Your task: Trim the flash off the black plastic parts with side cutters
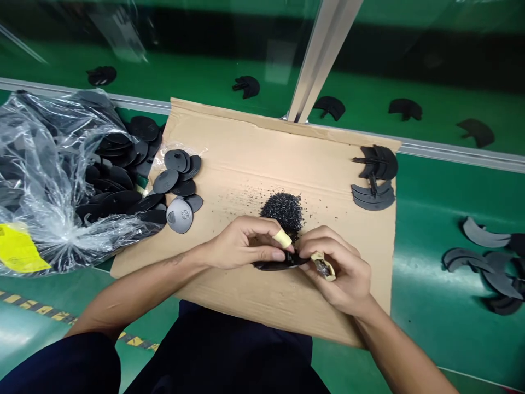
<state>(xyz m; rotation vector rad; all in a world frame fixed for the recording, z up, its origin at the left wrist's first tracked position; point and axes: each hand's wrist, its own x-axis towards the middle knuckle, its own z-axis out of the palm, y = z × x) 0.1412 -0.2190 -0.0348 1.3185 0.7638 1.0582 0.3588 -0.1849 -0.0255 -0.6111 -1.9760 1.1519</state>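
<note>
Cardboard sheet, clear bag of black discs

At the left of the frame, a big see-through bag, crinkly and shiny, with a bright yellow paper on its lower part. Across the middle, a flat brown cardboard sheet on a green bench. Up top, shiny panes with a slanted silver post between and a thin silver rail below. Lower left, yellow-and-black striped tape on the green floor.
</note>
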